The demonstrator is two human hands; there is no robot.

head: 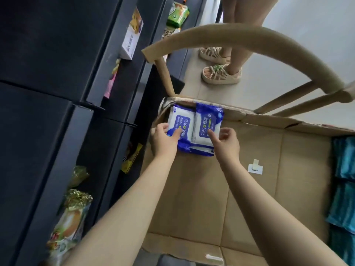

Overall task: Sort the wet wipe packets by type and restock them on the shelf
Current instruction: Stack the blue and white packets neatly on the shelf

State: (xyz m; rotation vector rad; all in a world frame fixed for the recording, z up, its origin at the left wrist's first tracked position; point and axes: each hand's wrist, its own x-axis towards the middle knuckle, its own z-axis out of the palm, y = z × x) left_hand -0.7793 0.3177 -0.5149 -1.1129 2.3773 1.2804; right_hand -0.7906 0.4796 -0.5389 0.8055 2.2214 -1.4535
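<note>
- Cardboard box (211,189): two blue-and-white wipe packets sit side by side in its far-left corner, left packet (178,120) and right packet (208,120).
- Left hand (164,140): thumb and fingers clamped on the left packet's edge.
- Right hand (226,144): index fingertip on the right packet, can't tell if it's actually gripping.
- Teal packets (343,169) line the box's right wall.

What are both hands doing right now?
Left hand: pinches the left wipe packet.
Right hand: fingertip touches the right wipe packet; grip cannot be told.

Blue wipe packets (194,129) in cardboard box (249,179)
</note>
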